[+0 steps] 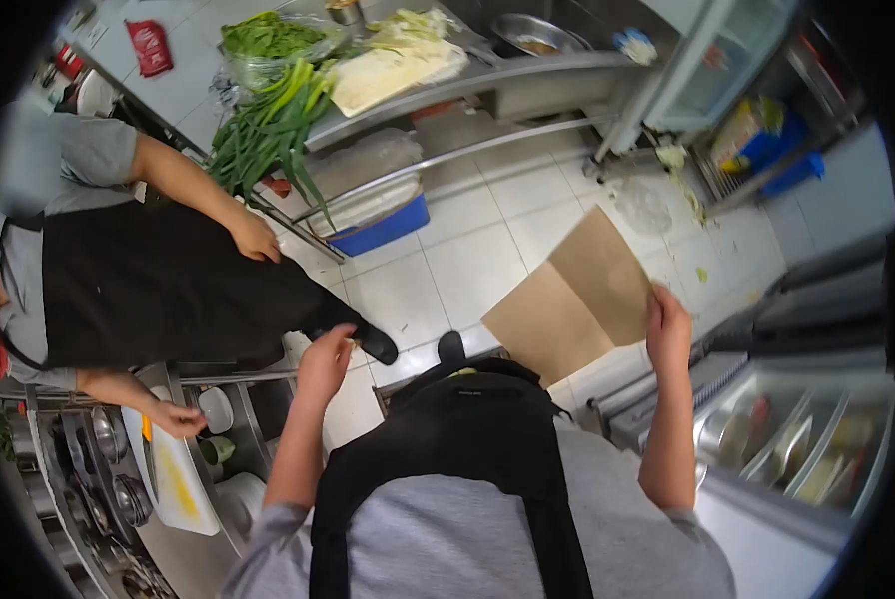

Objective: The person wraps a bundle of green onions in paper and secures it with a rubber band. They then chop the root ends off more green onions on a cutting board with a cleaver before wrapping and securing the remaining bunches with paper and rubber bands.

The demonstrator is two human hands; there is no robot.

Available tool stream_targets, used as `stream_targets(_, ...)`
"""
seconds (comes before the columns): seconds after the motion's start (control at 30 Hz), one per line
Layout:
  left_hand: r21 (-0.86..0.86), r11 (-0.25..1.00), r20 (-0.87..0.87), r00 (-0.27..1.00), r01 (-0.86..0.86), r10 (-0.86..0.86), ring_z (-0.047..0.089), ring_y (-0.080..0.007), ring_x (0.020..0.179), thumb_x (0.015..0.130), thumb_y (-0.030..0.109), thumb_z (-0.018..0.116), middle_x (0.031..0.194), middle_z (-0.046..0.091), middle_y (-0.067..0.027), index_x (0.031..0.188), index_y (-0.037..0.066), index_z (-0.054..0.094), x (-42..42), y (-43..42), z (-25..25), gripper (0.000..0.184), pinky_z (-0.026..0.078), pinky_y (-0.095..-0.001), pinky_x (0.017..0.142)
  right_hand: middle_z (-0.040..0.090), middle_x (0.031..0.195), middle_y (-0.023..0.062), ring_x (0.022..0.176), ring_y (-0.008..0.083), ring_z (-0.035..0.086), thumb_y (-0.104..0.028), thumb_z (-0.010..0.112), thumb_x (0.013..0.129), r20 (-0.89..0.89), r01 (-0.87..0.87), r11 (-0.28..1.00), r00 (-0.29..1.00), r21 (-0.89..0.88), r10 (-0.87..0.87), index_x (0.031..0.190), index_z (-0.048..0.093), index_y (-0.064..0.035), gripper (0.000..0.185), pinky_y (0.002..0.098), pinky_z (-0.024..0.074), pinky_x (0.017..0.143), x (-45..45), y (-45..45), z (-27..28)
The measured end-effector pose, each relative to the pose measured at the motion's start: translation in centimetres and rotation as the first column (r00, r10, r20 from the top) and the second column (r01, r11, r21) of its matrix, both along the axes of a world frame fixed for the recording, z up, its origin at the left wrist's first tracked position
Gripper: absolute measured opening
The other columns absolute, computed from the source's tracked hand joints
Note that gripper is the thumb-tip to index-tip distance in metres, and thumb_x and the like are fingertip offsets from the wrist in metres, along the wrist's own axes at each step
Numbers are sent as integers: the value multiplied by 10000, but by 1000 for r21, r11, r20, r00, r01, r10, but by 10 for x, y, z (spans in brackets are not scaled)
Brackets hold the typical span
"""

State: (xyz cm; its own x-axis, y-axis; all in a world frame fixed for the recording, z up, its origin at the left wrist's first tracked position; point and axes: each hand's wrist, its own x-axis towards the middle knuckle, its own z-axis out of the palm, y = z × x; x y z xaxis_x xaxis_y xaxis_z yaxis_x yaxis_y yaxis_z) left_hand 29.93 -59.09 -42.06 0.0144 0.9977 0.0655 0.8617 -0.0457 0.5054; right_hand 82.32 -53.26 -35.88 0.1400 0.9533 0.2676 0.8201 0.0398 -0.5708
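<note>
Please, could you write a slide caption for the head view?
A right hand holds a creased brown cardboard sheet above white floor tiles.

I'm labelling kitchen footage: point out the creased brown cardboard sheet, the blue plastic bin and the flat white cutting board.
Creased brown cardboard sheet [577, 299]: head view, middle, near the crease.
Blue plastic bin [388, 226]: head view, front wall.
Flat white cutting board [178, 474]: head view, yellow-marked middle.

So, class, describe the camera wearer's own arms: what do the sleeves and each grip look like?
Short grey sleeves with no visible markings; both forearms are bare. The left grip and right grip are ungloved human hands, and no watch shows at either wrist.
</note>
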Motion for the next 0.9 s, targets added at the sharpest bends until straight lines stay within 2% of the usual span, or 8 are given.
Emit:
stream_targets(0.17, 96, 991, -94, 992, 90, -81, 671, -376, 825, 911, 105, 621, 906, 690, -191, 1058, 44, 668, -5, 231, 35, 166, 520, -446, 715, 685, 1020, 217, 959, 386, 663, -50, 552, 953, -7, -60, 995, 998, -81, 60, 1112, 668, -4, 201, 409, 520, 852, -52, 95, 26)
stream_targets(0.33, 74, 997, 92, 996, -25, 18, 689, -345, 840, 927, 123, 634, 910, 706, -194, 1029, 23, 690, -26, 409, 74, 154, 522, -415, 732, 667, 952, 197, 875, 379, 646, 8, 530, 927, -15, -159, 985, 987, -65, 158, 1062, 658, 21, 187, 397, 513, 795, -93, 193, 83)
stream_targets(0.5, 110, 972, 246, 953, -208, 176, 682, -258, 776, 909, 153, 692, 875, 715, -161, 1009, 21, 721, -68, 516, 71, 168, 518, -368, 712, 660, 833, 113, 801, 182, 608, -19, 573, 932, -185, -369, 906, 924, -208, 334, 1014, 662, 48, 138, 291, 472, 763, -125, 326, 143)
stream_targets(0.63, 69, 937, 288, 906, -343, 310, 646, -202, 687, 903, 177, 713, 816, 713, -133, 1002, 10, 732, -118, 564, 90, 196, 509, -333, 660, 688, 968, 47, 895, 123, 583, -95, 566, 995, -452, -566, 812, 767, -143, 455, 1047, 675, 20, 166, 283, 454, 819, -133, 444, 153)
stream_targets(0.73, 76, 905, 263, 884, -418, 386, 647, -158, 684, 903, 189, 715, 787, 718, -94, 1002, 13, 733, -162, 602, 116, 203, 512, -310, 649, 693, 1053, 81, 957, 165, 622, -118, 585, 999, -640, -512, 847, 605, 141, 473, 1135, 658, 25, 211, 286, 466, 871, -158, 521, 146)
stream_targets(0.83, -72, 866, 420, 772, -495, 476, 700, -255, 745, 851, 238, 736, 850, 732, -150, 976, 25, 736, -203, 630, 136, 247, 543, -362, 708, 614, 1305, 108, 1179, 205, 598, -140, 569, 1020, -902, -380, 872, 174, 309, 396, 1350, 522, -27, 352, 364, 489, 1005, -192, 577, 140)
stream_targets(0.87, 557, 807, 1, 972, -195, 234, 700, -264, 729, 837, 229, 726, 832, 731, -153, 974, 34, 738, -228, 640, 111, 239, 542, -362, 698, 614, 1305, 108, 1179, 205, 598, -140, 569, 1020, -905, -390, 870, 171, 301, 390, 1350, 522, -27, 352, 364, 489, 1005, -203, 588, 131)
stream_targets(0.9, 402, 860, 73, 947, -314, 312, 699, -269, 726, 833, 215, 720, 829, 730, -156, 970, 35, 740, -228, 641, 123, 227, 541, -363, 699, 607, 1319, 100, 1186, 202, 595, -137, 572, 1018, -942, -301, 909, 81, 289, 326, 1361, 514, -37, 362, 371, 490, 1008, -217, 596, 123)
